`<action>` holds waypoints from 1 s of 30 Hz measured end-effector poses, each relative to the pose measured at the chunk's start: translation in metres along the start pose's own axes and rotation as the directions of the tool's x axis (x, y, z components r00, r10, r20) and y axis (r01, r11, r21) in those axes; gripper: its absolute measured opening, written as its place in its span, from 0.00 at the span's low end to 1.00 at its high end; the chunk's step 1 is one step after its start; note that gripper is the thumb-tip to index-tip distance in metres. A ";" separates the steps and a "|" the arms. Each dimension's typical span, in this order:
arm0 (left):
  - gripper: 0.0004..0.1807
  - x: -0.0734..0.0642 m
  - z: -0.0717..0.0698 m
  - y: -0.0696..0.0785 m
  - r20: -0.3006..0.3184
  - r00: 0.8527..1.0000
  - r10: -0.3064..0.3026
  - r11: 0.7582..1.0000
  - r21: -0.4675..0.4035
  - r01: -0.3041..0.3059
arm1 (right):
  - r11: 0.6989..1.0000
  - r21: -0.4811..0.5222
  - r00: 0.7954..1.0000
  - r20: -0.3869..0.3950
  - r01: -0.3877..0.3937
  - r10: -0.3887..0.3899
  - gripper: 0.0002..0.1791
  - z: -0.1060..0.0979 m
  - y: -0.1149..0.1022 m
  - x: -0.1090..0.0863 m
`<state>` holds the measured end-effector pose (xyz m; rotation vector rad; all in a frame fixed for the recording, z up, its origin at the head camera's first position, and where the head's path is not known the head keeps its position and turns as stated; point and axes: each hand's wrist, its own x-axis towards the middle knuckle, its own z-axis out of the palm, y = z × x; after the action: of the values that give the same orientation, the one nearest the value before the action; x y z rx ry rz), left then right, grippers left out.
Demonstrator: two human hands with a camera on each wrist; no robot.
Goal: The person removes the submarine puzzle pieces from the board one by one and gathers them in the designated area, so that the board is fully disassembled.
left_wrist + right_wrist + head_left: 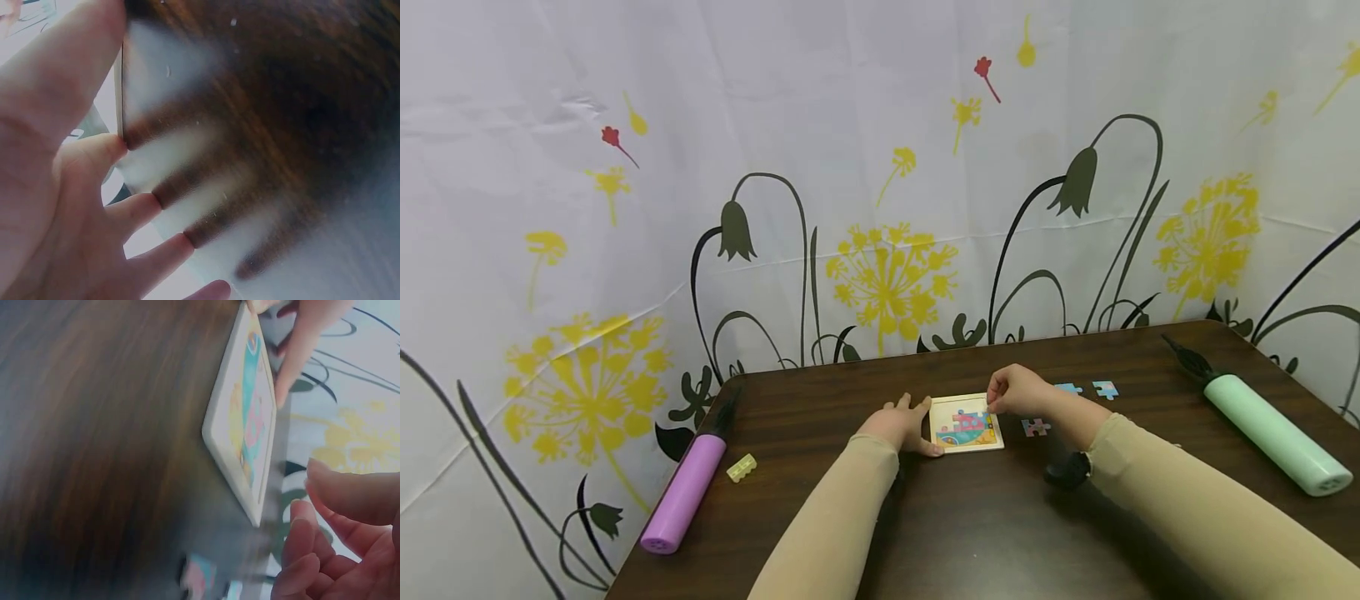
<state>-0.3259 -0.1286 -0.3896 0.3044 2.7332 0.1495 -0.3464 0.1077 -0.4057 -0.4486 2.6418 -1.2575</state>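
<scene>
A square wooden jigsaw tray lies on the table, its lower part filled with picture pieces in pink, blue and yellow. My left hand holds the tray's left side, thumb at the near corner and forefinger farther up. In the left wrist view the fingers are spread, their tips low over the dark table. My right hand is at the tray's right edge. In the right wrist view its fingers are loosely bent, with a gap to the thumb and no piece seen between them.
Loose jigsaw pieces lie right of the tray: a pink one, a blue one, another blue one. A purple pump and small yellow block are at left, a green pump at right. A patterned curtain hangs behind.
</scene>
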 end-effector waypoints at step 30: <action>0.53 0.003 -0.002 0.000 0.028 1.000 -0.006 1.000 0.012 0.006 | 0.990 -0.106 0.995 -0.020 -0.097 0.095 0.21 0.050 -0.002 0.026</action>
<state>-0.3291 -0.1281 -0.3891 0.2997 2.7084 0.1266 -0.3557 0.0611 -0.4359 -0.3246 2.7174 -1.0997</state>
